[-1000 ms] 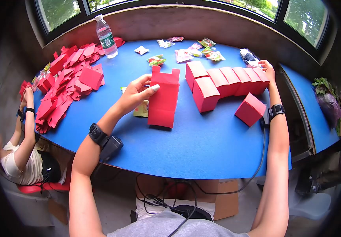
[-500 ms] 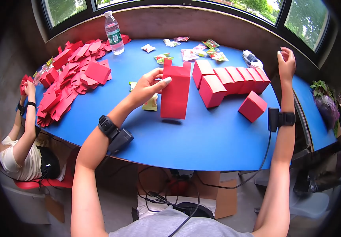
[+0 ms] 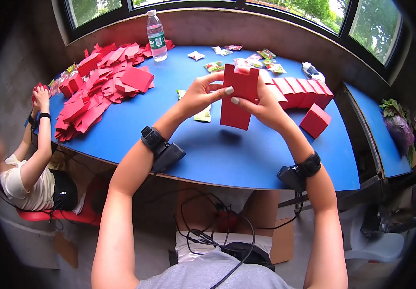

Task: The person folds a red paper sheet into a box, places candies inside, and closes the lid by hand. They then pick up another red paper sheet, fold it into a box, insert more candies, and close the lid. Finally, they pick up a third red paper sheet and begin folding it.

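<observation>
A red paper box (image 3: 236, 113), partly unfolded with flaps standing at its top end, is held upright above the blue table. My left hand (image 3: 203, 94) grips its left side, thumb on the near face. From the right, my right hand (image 3: 265, 103) grips it too, with its thumb on the near face and the other fingers behind, partly hidden. Beyond and to the right stands a row of folded red boxes (image 3: 297, 91), partly covered by my right hand. One single red cube box (image 3: 315, 120) sits apart in front of that row.
A heap of flat red box pieces (image 3: 92, 96) covers the table's left side, near a water bottle (image 3: 156, 38). Wrapped candies (image 3: 265, 54) lie at the back. Another person's hands (image 3: 40, 96) hold a red piece at far left. Cables (image 3: 208, 231) hang over my lap.
My right hand has come down from the raised position at the right and taken hold of the red paper box. My left hand has moved it slightly up and right in view.
</observation>
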The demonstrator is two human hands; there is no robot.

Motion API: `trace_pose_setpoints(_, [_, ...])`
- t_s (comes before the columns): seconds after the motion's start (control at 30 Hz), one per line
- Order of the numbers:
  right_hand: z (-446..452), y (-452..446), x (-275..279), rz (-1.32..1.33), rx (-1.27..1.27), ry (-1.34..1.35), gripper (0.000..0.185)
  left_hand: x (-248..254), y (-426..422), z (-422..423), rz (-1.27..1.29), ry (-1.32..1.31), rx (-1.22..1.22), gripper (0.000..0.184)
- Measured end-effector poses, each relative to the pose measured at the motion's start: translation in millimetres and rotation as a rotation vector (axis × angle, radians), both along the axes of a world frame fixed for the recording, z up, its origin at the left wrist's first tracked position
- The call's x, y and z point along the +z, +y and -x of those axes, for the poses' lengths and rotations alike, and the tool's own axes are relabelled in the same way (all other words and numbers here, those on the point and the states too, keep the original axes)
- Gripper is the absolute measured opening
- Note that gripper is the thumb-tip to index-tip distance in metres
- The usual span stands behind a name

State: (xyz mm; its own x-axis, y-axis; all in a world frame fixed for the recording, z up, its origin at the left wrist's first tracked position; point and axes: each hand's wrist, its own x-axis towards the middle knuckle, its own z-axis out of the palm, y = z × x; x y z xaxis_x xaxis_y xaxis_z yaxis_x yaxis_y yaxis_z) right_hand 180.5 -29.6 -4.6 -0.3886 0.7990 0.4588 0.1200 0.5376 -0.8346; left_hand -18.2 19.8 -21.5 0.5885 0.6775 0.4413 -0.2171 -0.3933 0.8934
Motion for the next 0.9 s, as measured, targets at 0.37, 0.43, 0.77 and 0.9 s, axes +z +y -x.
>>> trace_pose_setpoints(0.37, [-13,2,-19,-0.447,-0.248,-0.114,0.066,-6,1,-2,-0.257,0.152,0.101,0.051])
trace_pose_setpoints(0.43, [-16,1,-14,-0.463,-0.301,-0.05,0.062,1,-5,-1,-0.272,0.156,0.146,0.049])
trace_pose_setpoints(0.77, [-22,-1,-11,-0.183,-0.246,0.037,0.039,-2,-6,-4,-0.091,0.133,0.072,0.045])
trace_pose_setpoints(0.9, [-23,2,-15,-0.283,-0.348,-0.006,0.037,-1,-6,-3,-0.085,0.14,0.008,0.039])
